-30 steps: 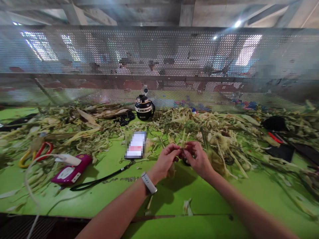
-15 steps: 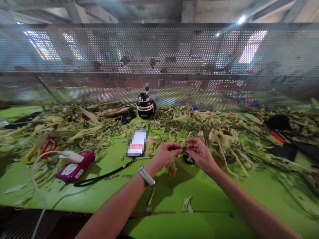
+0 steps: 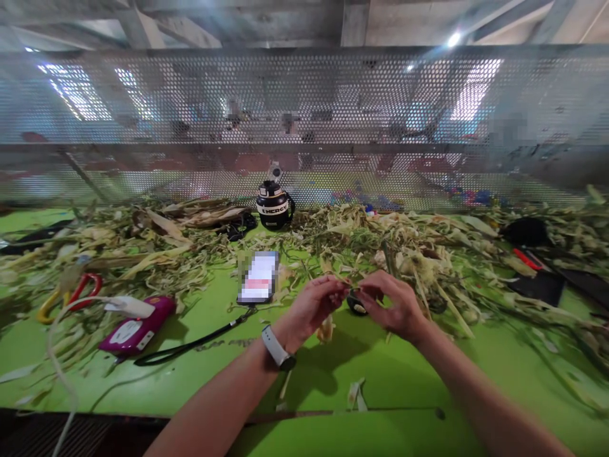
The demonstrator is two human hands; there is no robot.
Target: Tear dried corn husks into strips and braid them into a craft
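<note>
My left hand [image 3: 318,311], with a pale-banded watch [image 3: 276,348] on its wrist, is closed in a pinch in front of me. Facing it, my right hand [image 3: 392,306] pinches too, thumb against fingertips. A thin greenish husk strip [image 3: 351,285] spans the small gap between the fingertips, its ends hidden by them. Below the left palm shows a pale yellowish husk piece [image 3: 325,331]; whether it is held or lies on the table I cannot tell. A small round dark object [image 3: 356,304] sits on the table between the hands.
Loose husks [image 3: 419,222] spread across the green table [image 3: 200,387]. A phone [image 3: 259,277] with a strap, a purple power bank [image 3: 137,327] with a cable, red-and-yellow handles [image 3: 85,292] and a black jug [image 3: 273,206] lie around. A perforated metal screen [image 3: 304,95] rises behind.
My fingertips have lowered slightly, and my right hand has turned and shifted a little right. The left wrist has rolled, showing the watch's dark face. The whole view has shifted slightly.
</note>
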